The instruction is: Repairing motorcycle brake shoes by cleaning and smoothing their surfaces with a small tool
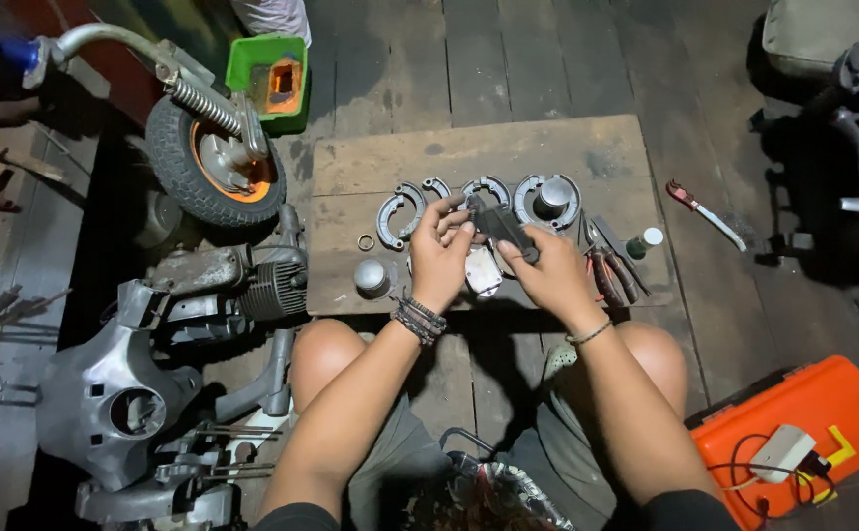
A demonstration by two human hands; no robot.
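Hands: left hand point(439, 258) and right hand point(547, 275) meet above the flat wooden board point(587, 157).
Left fingers: curled, pinching the near end of the dark oblong metal part point(501, 228).
Right fingers: closed around its other end.
Beyond: curved grey brake shoes point(400, 211) lie on the board.
Far left: small orange-rimmed wheel point(215, 162).

Counted were: two hands point(439, 258) | four brake shoes point(397, 213) | one wheel point(215, 157) | one orange toolbox point(803, 423) | one green tub point(270, 81)
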